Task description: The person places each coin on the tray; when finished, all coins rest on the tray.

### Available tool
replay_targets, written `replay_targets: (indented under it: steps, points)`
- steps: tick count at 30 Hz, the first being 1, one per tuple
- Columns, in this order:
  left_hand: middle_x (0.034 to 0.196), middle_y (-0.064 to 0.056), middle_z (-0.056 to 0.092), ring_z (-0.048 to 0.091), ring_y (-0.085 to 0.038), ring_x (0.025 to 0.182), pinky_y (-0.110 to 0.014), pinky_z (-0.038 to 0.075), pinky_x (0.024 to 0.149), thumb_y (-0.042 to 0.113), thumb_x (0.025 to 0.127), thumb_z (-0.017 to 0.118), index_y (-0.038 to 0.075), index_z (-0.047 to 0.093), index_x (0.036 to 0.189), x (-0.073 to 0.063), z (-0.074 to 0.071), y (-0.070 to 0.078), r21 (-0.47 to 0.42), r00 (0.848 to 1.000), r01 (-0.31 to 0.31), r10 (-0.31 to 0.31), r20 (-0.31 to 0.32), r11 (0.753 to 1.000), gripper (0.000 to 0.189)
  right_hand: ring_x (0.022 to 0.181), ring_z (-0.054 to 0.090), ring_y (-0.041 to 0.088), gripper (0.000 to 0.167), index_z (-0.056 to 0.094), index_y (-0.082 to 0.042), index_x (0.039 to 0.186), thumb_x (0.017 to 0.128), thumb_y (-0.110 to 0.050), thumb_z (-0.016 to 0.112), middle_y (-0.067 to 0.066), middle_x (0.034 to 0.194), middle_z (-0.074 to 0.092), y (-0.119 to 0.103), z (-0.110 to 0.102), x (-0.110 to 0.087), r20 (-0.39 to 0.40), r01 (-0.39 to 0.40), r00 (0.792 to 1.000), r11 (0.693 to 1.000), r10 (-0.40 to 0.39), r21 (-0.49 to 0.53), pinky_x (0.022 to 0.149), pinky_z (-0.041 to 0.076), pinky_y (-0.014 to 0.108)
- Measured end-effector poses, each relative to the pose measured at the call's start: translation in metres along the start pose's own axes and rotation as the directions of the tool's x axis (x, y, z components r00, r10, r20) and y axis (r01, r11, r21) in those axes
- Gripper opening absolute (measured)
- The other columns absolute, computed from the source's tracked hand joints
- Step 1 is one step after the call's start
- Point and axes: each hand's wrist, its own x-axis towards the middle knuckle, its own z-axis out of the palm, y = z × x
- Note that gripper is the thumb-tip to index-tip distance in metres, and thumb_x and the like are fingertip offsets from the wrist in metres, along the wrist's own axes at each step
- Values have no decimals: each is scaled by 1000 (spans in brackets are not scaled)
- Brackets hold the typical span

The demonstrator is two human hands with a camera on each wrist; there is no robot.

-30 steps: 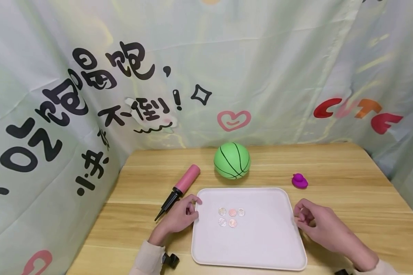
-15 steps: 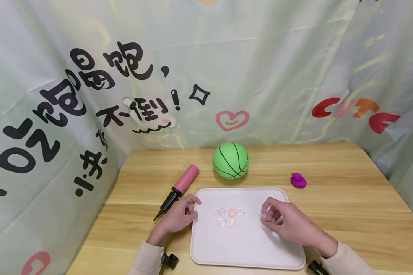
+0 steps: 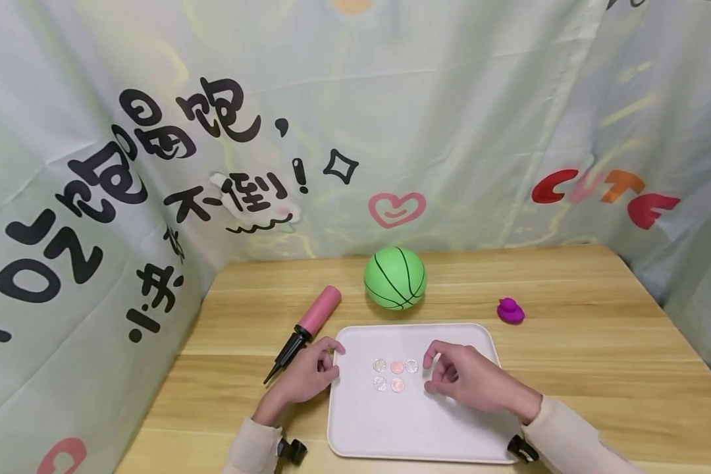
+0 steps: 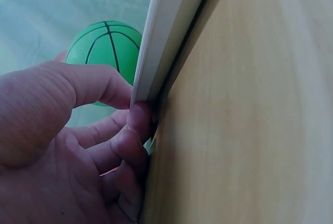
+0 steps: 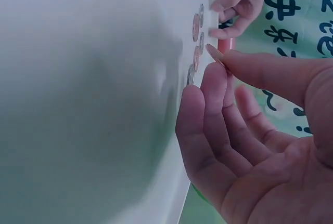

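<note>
A white tray lies on the wooden table. Several silver and copper-coloured coins rest flat on it in two rows, left of centre. At the tray's left rim, my left hand pinches the edge between thumb and fingers; the left wrist view shows the tray rim caught there. My right hand hovers above the tray, just right of the coins. Between its thumb and a finger the right wrist view shows a thin coin, pinched and tilted.
Behind the tray sits a green ball with black lines. A pink and black hand pump lies left of the tray, close to my left hand. To the right stands a purple toy duck. Printed fabric hangs behind the table.
My right hand has moved left from the tray's right rim to above the tray, beside the coins. My left hand stays at the left rim. The coins on the tray have not moved.
</note>
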Motion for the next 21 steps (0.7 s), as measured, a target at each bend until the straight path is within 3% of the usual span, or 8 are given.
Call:
replay_targets:
  steps: [14,21]
  points:
    - [78,2,60,52,-4,65,-21,44,65,3,96,70,7,66,129,-3,0,-3,-12,1000,8,-8,-9,1000,33,72,65,2,28,64,-3,111,93,-11,85,0,82,74,-4,7,23,53,-30,998,1000,30,2,71,54,22]
    - [78,2,60,52,-4,66,-21,44,66,2,96,69,7,66,129,-2,-1,-2,-9,1000,0,0,-4,1000,33,71,65,4,30,64,-2,110,91,-11,86,3,82,75,-4,9,27,41,-57,998,998,55,27,70,52,21]
